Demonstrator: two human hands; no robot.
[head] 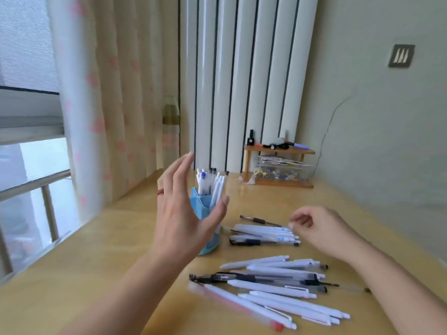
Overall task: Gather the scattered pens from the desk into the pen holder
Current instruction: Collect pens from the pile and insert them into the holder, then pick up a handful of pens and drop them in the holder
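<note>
A blue pen holder (202, 201) stands on the wooden desk (96, 250) with several white pens upright in it. My left hand (183, 213) hovers open in front of the holder, fingers spread, holding nothing. My right hand (316, 228) sits to the right with fingers curled loosely, just above the right end of a small cluster of white and black pens (263, 235). A single dark pen (260, 220) lies just behind that cluster. A larger pile of white, black and clear pens (273, 286) lies nearer to me.
A small wooden shelf (278, 151) with dark items on top and a clear box of small objects (283, 171) beneath stands at the back right against the wall. Curtains and a window railing run along the left. A bottle (170, 114) stands behind the holder.
</note>
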